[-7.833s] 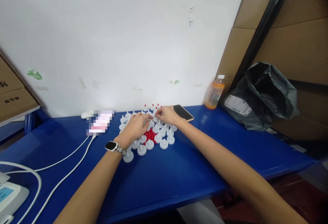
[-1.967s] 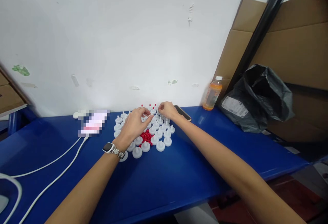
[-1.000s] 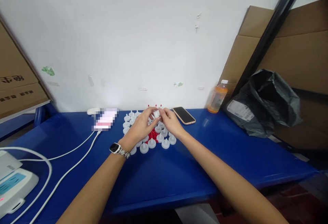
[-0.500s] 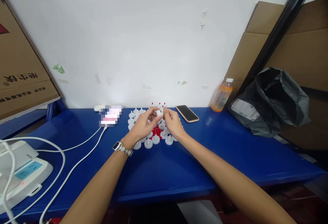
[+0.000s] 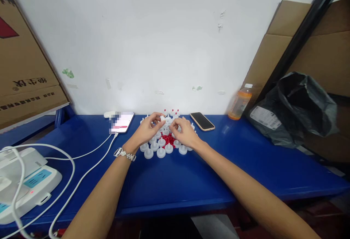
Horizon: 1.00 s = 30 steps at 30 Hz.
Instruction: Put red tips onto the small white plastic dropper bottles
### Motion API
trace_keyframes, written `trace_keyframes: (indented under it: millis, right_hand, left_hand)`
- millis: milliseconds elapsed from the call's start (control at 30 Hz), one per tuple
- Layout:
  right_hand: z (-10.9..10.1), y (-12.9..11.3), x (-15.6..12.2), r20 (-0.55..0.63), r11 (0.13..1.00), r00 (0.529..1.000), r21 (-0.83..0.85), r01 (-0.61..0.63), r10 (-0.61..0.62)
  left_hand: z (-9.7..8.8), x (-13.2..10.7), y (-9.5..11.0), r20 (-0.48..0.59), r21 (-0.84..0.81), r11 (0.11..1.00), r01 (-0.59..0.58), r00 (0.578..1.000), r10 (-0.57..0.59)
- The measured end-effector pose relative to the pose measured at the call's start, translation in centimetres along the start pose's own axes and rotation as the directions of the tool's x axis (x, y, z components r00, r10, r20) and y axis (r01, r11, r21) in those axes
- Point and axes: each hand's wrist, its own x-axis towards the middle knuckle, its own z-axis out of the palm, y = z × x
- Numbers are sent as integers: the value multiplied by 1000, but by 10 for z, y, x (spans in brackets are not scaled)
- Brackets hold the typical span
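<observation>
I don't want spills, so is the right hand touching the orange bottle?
Apart: the head view shows the right hand well away from the orange bottle, with a dark phone and blue table between them.

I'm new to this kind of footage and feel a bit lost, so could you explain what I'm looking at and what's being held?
There's no machine: these are a person's bare hands, seen from one camera worn on the head, looking forward and down. On the blue table stand many white nozzle caps around a pile of small red pieces; a few at the back have red tips. Two phones and an orange drink bottle are there too. The left hand seems to pinch a white cap; whether the right hand holds anything, I can't tell.
</observation>
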Motion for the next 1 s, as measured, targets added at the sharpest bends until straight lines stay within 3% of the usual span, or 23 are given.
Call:
trace_keyframes:
  millis: [67, 133, 267, 400, 467, 567, 633, 733, 1000]
  right_hand:
    - [0, -2, 0, -4, 999, 1000, 38, -20, 20]
    - [-4, -1, 1, -20, 981, 997, 181, -65, 70]
    - [-12, 6, 6, -3, 877, 995, 473, -82, 95]
    - [-19, 18, 18, -83, 816, 986, 574, -69, 141]
    - [-25, 29, 30, -175, 852, 968, 520, -63, 179]
    - [-32, 51, 52, -252, 943, 944, 307, -132, 214]
    - [-30, 65, 66, -201, 965, 946, 119, -232, 252]
    - [-21, 82, 82, -101, 934, 942, -133, -333, 321]
    - [-7, 93, 91, 44, 859, 909, -350, -375, 415]
  left_hand:
    - [4, -2, 4, 28, 60, 998, -3, 1000, 1]
    - [9, -3, 8, 47, 94, 996, 4, 999, -8]
    - [19, 0, 14, 88, 96, 995, -31, 996, 22]
    - [29, 15, 18, 78, 122, 990, -70, 995, 61]
    - [31, 25, 20, 62, 166, 984, -60, 997, 50]
    - [35, 36, 20, 21, 239, 970, -39, 999, 35]
    - [37, 36, 17, -20, 285, 958, -33, 999, 41]
    - [39, 31, 13, -44, 345, 938, -36, 998, 55]
    - [38, 22, 10, -3, 405, 913, -46, 999, 51]
